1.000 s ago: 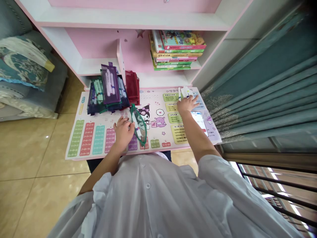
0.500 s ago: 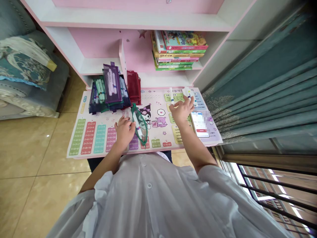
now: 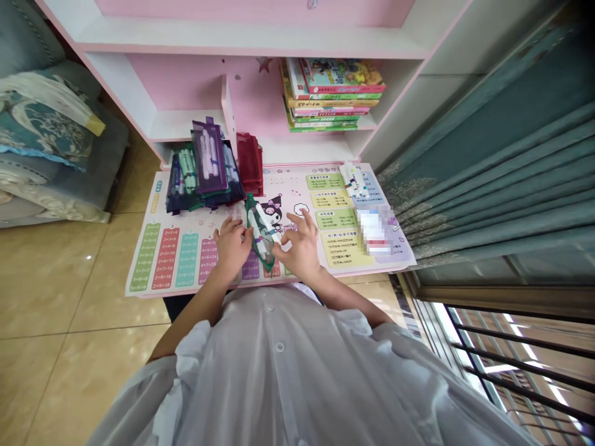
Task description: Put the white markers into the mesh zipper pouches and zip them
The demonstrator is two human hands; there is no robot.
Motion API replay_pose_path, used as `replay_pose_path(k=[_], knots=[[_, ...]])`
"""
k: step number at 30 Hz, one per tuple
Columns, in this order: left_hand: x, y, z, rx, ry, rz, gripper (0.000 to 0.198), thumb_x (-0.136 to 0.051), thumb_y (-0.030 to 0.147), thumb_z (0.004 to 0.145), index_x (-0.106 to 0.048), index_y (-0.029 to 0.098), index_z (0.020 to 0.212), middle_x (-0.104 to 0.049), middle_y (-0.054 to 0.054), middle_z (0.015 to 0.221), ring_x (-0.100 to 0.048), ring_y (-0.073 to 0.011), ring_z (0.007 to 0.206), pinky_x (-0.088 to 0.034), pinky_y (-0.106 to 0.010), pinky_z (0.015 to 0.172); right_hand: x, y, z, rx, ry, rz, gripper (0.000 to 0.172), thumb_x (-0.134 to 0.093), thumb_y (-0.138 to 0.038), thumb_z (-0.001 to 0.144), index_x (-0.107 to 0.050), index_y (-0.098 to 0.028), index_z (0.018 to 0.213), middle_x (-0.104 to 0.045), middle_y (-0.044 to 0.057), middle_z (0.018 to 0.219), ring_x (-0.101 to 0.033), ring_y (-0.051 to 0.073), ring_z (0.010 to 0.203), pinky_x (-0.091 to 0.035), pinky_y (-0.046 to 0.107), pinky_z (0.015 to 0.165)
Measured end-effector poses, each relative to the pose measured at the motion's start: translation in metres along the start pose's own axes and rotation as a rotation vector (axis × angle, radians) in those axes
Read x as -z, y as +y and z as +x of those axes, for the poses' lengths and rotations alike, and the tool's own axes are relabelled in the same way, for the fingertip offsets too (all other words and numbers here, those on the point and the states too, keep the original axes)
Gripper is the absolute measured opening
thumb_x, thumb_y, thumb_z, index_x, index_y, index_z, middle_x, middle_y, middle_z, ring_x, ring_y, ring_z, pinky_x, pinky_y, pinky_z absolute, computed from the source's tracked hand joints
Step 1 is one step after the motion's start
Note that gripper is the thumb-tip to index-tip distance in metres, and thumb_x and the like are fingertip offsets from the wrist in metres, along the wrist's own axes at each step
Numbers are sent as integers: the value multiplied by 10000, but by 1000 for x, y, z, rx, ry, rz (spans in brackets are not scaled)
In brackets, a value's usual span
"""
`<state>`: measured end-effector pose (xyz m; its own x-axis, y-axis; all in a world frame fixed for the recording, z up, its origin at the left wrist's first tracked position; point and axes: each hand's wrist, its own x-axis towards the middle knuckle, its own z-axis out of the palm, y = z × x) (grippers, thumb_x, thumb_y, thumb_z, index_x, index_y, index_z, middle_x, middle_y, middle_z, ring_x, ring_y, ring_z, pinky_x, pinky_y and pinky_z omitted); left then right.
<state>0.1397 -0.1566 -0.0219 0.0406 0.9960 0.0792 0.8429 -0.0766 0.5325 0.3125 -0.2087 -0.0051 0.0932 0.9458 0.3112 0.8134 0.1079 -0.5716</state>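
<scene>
Near the front edge of the pink printed desk [image 3: 290, 193], the half-curled left hand [image 3: 232, 244] pinches the left rim of a green mesh pouch [image 3: 266, 244], and the right hand [image 3: 300, 244], outer fingers spread, pinches a slim white marker [image 3: 268, 222] slantwise at it.

Open pouch [image 3: 251, 209]: translucent green, darker green edging.
Pens at pouch [image 3: 267, 221]: white barrels, dark bands.
Bench [image 3: 284, 189]: pale pink-white, printed with blocks [image 3: 160, 257] of green, red, teal, purple and yellow, plus black-and-pink cartoon figures [image 3: 275, 206].
Top pouch of stack [image 3: 204, 178]: purple.
Pouches beside stack [image 3: 250, 164]: deep red.
Shelf unit [image 3: 251, 41]: white boards, pink back panel [image 3: 181, 80].
Curtain [image 3: 502, 136]: teal, pale floral motif.
Shirt [image 3: 246, 371]: plain pale grey.
Floor [image 3: 93, 266]: beige tiles, dark joints.
</scene>
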Motion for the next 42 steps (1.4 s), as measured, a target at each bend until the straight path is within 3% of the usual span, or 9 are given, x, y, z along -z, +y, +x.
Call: replay_pose_path(k=[10, 18, 24, 30, 36, 39, 42], knots=[[1, 3, -2, 2, -7, 20, 225, -553, 314, 933, -691, 209, 790, -690, -125, 1312, -459, -321, 1431, -306, -650, 1163, -20, -20, 9, -56, -211, -101, 83, -707, -247, 766, -732, -195, 706, -535, 124, 1518, -257, 445, 1525, -276, 691, 1145], [0, 0, -3, -5, -16, 33, 175, -580, 294, 890, -707, 225, 791, -681, -117, 1327, -450, -329, 1433, -311, -650, 1162, -33, -12, 16, -35, -252, -157, 94, -759, -257, 763, -786, -223, 847, -571, 136, 1469, -268, 451, 1509, -248, 754, 1139], [1, -4, -2, -14, -42, 65, 186, -548, 243, 894, -711, 210, 811, -665, -132, 1349, -442, -343, 1437, -308, -672, 1154, -24, -11, 19, -40, -280, -104, 110, -740, -305, 810, -778, -208, 849, -548, 139, 1482, -276, 446, 1511, -298, 715, 1151], [10, -13, 2, -77, -96, 117, 198, -547, 231, 902, -726, 241, 818, -651, -99, 1363, -413, -352, 1448, -287, -682, 1160, -19, 24, 35, -7, -118, 77, 277, -544, -226, 898, -754, -219, 1079, -557, 120, 1458, -292, 367, 1522, -341, 615, 1207], [22, -17, 10, -178, -202, 130, 197, -574, 237, 875, -756, 290, 823, -653, -70, 1350, -383, -371, 1452, -232, -724, 1170, -28, 63, 57, 7, -209, 112, 523, -565, -132, 828, -649, -254, 1330, -541, 99, 1486, -344, 331, 1504, -327, 591, 1231], [28, -16, 13, -207, -269, 153, 217, -569, 239, 874, -770, 296, 815, -641, -77, 1372, -380, -384, 1454, -213, -738, 1170, -29, 71, 63, 29, -239, 137, 477, -609, -141, 824, -681, -222, 1289, -535, 115, 1494, -348, 319, 1505, -312, 542, 1249], [33, -16, 18, -209, -305, 182, 220, -572, 243, 877, -778, 302, 827, -634, -79, 1388, -370, -393, 1460, -202, -763, 1158, -29, 77, 65, 28, -229, 177, 297, -666, -174, 820, -755, -227, 1099, -565, 102, 1469, -323, 315, 1522, -294, 549, 1253]])
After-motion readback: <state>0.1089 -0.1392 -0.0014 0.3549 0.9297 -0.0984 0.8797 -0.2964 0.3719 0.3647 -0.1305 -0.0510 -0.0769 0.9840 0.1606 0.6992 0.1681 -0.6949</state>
